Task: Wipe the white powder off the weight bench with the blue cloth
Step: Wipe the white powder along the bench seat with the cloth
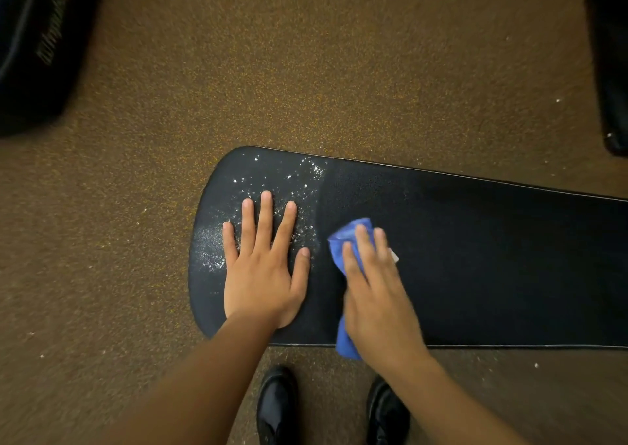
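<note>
Blue cloth (350, 237) pressed beside the powder
The surface (475, 257) is steadied by the flat, empty left hand (261, 268); the cloth is gripped by the right hand (377, 295); white powder (295, 179) remains at the rounded end.

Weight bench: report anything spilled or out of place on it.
White powder is scattered over the rounded end of the weight bench, around the flat left hand. Beside it, the right hand presses the blue cloth on powder-free padding.

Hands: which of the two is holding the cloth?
The right hand: its fingers press the blue cloth onto the bench. The left hand lies flat and bare on the powder.
</note>
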Demonstrator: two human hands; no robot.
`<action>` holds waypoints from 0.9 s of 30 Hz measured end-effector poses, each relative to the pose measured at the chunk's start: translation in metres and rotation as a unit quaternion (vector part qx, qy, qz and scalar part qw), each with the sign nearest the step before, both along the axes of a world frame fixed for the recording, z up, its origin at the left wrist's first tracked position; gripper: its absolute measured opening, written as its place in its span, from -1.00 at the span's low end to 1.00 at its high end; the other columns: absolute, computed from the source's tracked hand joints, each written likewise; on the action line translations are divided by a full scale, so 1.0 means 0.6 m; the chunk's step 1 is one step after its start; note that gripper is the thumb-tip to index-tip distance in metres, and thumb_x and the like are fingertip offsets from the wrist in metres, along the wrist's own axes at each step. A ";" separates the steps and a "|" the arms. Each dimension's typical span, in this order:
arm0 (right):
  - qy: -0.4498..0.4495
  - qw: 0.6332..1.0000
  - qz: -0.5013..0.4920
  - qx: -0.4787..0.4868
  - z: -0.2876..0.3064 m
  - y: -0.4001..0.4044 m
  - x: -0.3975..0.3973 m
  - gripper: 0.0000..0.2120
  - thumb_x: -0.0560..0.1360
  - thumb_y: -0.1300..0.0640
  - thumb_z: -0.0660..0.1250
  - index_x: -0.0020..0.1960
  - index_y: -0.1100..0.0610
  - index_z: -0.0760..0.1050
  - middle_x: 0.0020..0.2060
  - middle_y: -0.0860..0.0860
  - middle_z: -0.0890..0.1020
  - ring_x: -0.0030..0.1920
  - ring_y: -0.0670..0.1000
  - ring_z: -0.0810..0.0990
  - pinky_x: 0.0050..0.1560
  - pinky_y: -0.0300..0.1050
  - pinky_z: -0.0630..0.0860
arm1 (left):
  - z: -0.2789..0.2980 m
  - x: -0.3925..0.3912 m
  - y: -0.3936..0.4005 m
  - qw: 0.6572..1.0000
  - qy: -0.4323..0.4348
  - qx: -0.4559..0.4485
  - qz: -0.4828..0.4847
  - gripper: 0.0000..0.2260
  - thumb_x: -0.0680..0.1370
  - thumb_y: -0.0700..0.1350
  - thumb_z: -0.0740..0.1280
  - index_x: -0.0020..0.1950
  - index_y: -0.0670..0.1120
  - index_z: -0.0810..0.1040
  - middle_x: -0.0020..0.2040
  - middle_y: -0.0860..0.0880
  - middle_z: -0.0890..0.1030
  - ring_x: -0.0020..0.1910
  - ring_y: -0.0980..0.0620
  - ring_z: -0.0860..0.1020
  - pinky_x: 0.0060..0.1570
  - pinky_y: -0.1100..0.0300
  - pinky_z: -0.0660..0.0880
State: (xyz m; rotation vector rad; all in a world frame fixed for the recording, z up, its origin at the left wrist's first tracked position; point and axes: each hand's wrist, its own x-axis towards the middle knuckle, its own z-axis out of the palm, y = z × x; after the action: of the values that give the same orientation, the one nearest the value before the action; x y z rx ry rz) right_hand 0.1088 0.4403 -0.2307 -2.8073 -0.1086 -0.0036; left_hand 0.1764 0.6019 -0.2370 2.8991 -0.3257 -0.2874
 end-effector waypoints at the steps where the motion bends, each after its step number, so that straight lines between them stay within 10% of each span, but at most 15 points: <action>1: -0.001 1.000 -0.021 0.000 0.000 -0.018 -0.006 -0.53 0.52 0.25 0.03 0.41 0.32 0.32 0.49 0.27 0.21 0.50 0.32 0.11 0.37 0.27 0.31 | 0.001 0.000 0.000 1.000 0.000 0.000 0.000 -0.42 0.61 0.18 -0.02 0.62 0.08 0.01 0.63 -0.05 -0.09 0.59 -0.08 -0.21 0.52 -0.20 -0.17; 7: -0.010 0.969 -0.239 0.059 -0.009 -0.052 0.130 -0.50 0.53 0.22 -0.03 0.42 0.35 0.30 0.50 0.26 0.20 0.51 0.32 0.08 0.40 0.29 0.25 | 0.002 0.001 0.000 1.000 0.005 0.001 -0.003 -0.42 0.62 0.17 -0.03 0.62 0.08 -0.03 0.63 -0.05 -0.12 0.59 -0.08 -0.24 0.51 -0.20 -0.19; 27: 0.014 0.975 -0.219 0.024 0.000 0.041 0.132 -0.34 0.55 0.06 0.20 0.57 0.12 0.00 0.54 0.29 -0.08 0.53 0.31 -0.05 0.50 0.22 0.02 | 0.017 0.059 0.080 0.998 -0.043 -0.048 -0.021 -0.41 0.60 0.15 0.01 0.62 0.03 0.05 0.63 -0.05 -0.02 0.60 -0.05 -0.11 0.53 -0.15 -0.11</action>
State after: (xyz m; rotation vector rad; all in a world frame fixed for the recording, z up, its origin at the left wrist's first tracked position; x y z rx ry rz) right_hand 0.1877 0.4650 -0.2305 -2.7205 0.5090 -0.0684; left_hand 0.2119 0.6500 -0.2265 2.8172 -0.4033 -0.1496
